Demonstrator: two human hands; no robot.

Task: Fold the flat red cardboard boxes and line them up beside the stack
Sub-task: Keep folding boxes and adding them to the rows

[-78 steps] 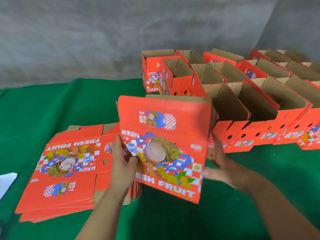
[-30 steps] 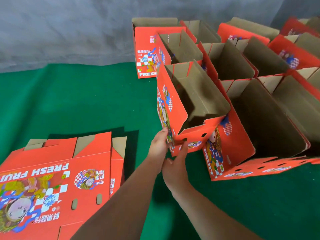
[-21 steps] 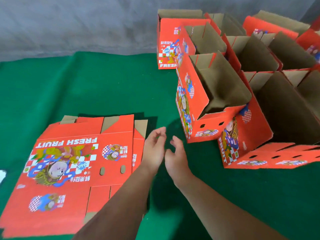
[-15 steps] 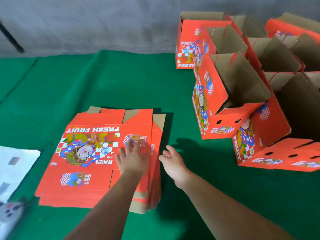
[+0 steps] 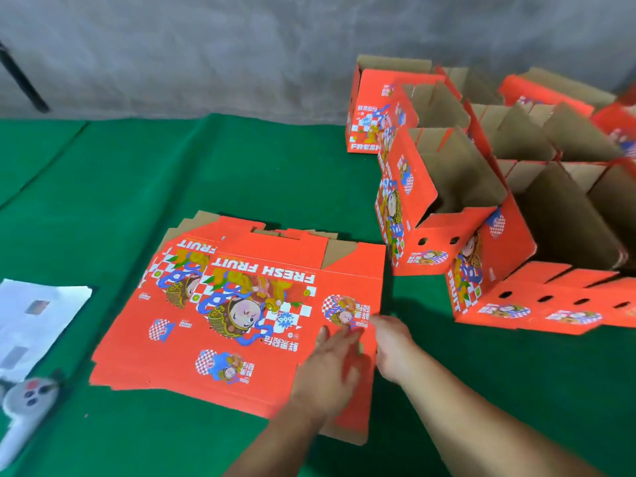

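Reaching over the stack of flat red printed cardboard boxes (image 5: 220, 304) on the green-covered desk (image 5: 172, 173), we lay our left hand (image 5: 327, 370) flat on the skewed top sheet, grip wide. Our right hand (image 5: 392, 342) curls at its right edge; whether it pinches, we cannot tell. Folded red boxes (image 5: 440, 201) stand just right.

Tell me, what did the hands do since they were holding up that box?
They stood the folded box at the near end of the row and let go. Both hands came back to the flat stack: left hand lies on the top sheet, right hand grips its edge. The other boxes stayed put.
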